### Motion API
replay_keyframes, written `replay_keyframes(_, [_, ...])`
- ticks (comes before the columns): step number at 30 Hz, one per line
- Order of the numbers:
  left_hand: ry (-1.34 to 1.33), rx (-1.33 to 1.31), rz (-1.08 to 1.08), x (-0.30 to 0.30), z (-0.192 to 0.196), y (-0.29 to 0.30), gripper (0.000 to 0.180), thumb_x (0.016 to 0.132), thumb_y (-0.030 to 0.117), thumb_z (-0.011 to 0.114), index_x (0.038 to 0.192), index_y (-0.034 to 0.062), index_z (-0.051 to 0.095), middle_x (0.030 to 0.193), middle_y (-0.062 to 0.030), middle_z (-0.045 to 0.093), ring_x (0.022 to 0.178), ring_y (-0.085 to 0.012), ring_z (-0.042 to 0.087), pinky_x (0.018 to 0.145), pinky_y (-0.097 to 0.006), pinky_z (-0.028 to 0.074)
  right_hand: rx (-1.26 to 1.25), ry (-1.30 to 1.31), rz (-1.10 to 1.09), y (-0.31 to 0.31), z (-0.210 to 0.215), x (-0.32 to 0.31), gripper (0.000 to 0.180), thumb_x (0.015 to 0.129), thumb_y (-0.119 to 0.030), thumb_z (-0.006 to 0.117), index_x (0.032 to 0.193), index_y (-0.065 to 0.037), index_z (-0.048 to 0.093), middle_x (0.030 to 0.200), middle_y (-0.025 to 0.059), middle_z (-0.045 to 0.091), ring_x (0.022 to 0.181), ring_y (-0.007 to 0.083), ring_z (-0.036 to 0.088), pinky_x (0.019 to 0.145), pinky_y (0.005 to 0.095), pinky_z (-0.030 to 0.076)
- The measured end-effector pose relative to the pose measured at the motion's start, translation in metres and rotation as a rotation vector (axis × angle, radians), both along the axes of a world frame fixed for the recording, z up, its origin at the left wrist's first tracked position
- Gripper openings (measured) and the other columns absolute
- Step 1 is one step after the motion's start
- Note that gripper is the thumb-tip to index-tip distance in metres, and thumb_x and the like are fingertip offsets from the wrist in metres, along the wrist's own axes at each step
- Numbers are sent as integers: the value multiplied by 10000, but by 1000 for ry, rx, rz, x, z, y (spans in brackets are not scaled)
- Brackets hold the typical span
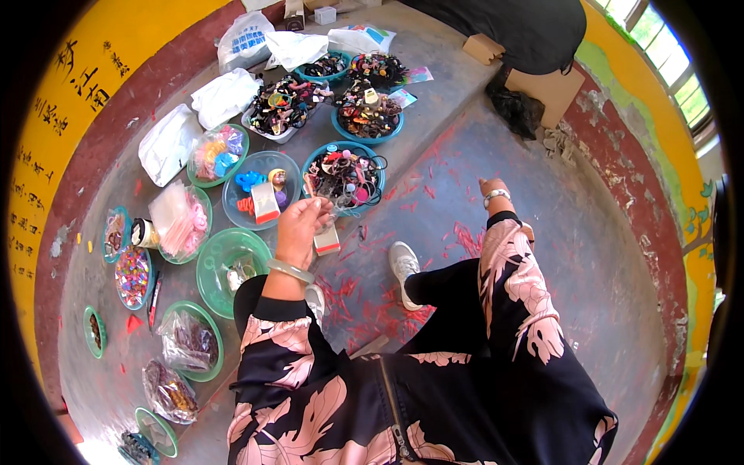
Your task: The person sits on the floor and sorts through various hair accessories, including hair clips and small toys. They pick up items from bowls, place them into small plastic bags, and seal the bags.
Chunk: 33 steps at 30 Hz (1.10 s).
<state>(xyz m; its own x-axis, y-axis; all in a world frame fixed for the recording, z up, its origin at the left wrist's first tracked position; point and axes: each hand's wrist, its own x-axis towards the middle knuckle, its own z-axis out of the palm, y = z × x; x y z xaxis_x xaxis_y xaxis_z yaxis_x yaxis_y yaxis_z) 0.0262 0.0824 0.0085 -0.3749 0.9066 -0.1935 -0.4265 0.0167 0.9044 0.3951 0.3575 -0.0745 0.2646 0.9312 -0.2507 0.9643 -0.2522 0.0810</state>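
In the head view, my left hand (308, 221), fingertips bunched, is beside the round blue plastic basin (382, 186) of tangled dark hair ties (343, 175), near a small red-and-white box (327, 242); I can't tell what it or my right hand (493, 187) grips.

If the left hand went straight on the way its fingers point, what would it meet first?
The left hand would likely meet the blue bowl of hair ties just ahead, though one view leaves its height unclear.
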Motion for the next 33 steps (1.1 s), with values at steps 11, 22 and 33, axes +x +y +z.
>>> replay_keyframes(11, [-214,64,-60,4,3,2,189,889,120,495,971,-39,556,925,-134,612,858,-192,602,767,-290,497,107,1445,199,-68,109,-89,312,828,-235,589,1076,-45,594,991,58,630,932,166,578,772,309,447])
replay_keyframes(22, [-352,107,-127,7,10,1,184,901,122,471,976,-30,545,946,-139,605,882,-209,606,778,-302,507,-234,1668,524,-189,103,-207,218,765,-71,652,951,34,612,795,39,631,716,96,576,630,234,470])
replay_keyframes(33, [-373,101,-158,5,26,-5,228,876,163,522,1001,-27,543,955,-155,616,869,-206,618,743,-280,524,-169,1629,345,-188,115,-212,141,756,-77,660,860,17,641,736,20,623,638,74,546,585,214,443])
